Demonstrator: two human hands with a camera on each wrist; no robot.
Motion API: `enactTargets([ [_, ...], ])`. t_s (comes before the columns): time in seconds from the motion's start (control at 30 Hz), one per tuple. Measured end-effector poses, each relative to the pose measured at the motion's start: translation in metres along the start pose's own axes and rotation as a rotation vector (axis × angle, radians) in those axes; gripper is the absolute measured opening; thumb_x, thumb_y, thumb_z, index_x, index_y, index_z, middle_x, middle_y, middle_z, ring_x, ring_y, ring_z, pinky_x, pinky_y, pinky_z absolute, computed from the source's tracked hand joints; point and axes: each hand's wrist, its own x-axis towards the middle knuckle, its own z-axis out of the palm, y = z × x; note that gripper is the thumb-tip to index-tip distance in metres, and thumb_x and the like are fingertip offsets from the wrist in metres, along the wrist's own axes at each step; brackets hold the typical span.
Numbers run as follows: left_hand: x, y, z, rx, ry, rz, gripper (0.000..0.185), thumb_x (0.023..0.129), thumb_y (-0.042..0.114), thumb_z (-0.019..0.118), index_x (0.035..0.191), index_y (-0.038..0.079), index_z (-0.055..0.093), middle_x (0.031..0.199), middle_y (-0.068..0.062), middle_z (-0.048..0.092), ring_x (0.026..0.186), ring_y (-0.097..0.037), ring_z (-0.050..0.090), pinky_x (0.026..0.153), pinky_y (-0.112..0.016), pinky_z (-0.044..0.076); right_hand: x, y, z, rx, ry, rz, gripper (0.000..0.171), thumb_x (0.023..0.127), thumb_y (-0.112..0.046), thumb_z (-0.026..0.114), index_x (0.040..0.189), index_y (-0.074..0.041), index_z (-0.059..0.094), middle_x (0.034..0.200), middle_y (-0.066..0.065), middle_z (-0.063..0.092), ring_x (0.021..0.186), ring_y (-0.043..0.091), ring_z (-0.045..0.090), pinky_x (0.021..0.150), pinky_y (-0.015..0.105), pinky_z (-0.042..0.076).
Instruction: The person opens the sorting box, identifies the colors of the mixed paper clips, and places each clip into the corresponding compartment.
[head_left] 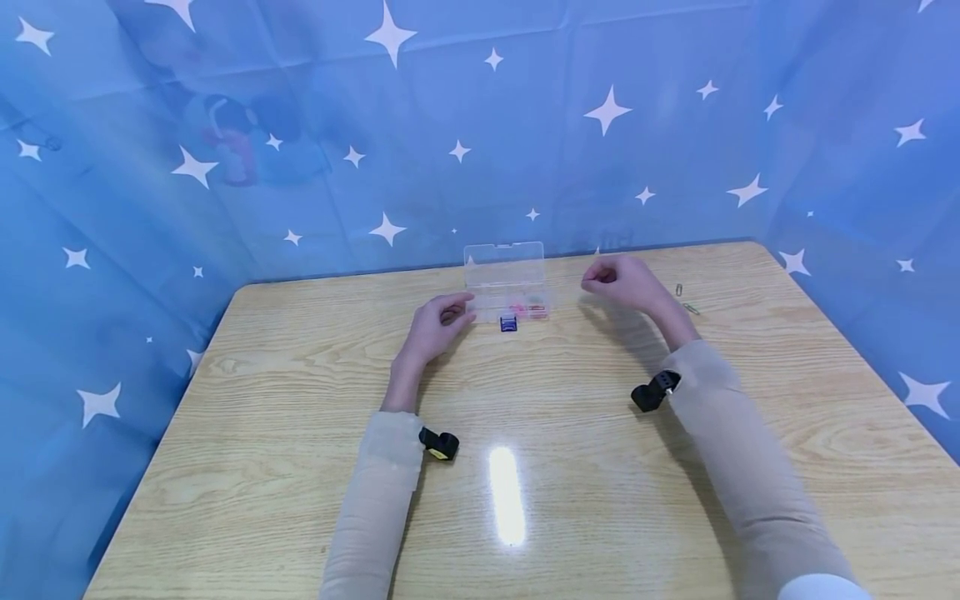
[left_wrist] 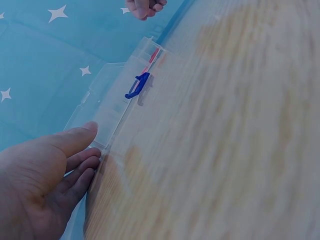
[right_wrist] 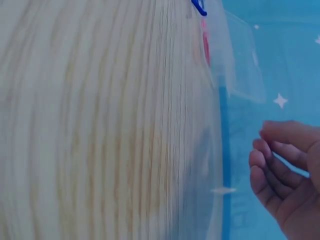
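Note:
A small clear plastic box (head_left: 504,283) stands at the far middle of the wooden table (head_left: 300,400), its lid raised and a blue latch (head_left: 508,323) hanging at its front. Pink and red bits show inside it. My left hand (head_left: 456,312) lies at the box's left end; in the left wrist view the left hand (left_wrist: 94,146) has relaxed fingers touching the box (left_wrist: 117,107) at its corner, near the latch (left_wrist: 137,86). My right hand (head_left: 597,278) hovers to the right of the box, apart from it. The right wrist view shows the right hand (right_wrist: 263,146) loosely curled with nothing visible in it.
Two paper clips (head_left: 678,290) lie on the table just right of my right hand. A blue star-printed cloth (head_left: 225,167) walls in the table on three sides. A bright light reflection (head_left: 507,493) sits on the near tabletop.

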Motion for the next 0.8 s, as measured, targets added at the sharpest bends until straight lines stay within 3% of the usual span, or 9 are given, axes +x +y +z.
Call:
enactTargets([
  [0.37, 0.000, -0.001, -0.001, 0.001, -0.005, 0.045, 0.041, 0.100, 0.018, 0.067, 0.138, 0.005, 0.062, 0.126, -0.016, 0.065, 0.119, -0.028, 0.061, 0.105, -0.034, 0.050, -0.018, 0.010, -0.019, -0.046, 0.026, 0.026, 0.021, 0.100, -0.018, 0.065, 0.108, 0.000, 0.071, 0.100, 0.013, 0.069, 0.091, 0.026, 0.061, 0.077, 0.035, 0.050],
  [0.8, -0.001, 0.000, -0.002, -0.011, -0.004, 0.035, 0.041, 0.100, 0.018, 0.067, 0.138, 0.005, 0.062, 0.127, -0.017, 0.064, 0.121, -0.028, 0.060, 0.106, -0.035, 0.049, -0.037, 0.027, -0.038, -0.065, 0.044, 0.063, 0.023, 0.099, -0.019, 0.067, 0.108, 0.002, 0.070, 0.100, 0.015, 0.069, 0.087, 0.023, 0.061, 0.070, 0.025, 0.050],
])
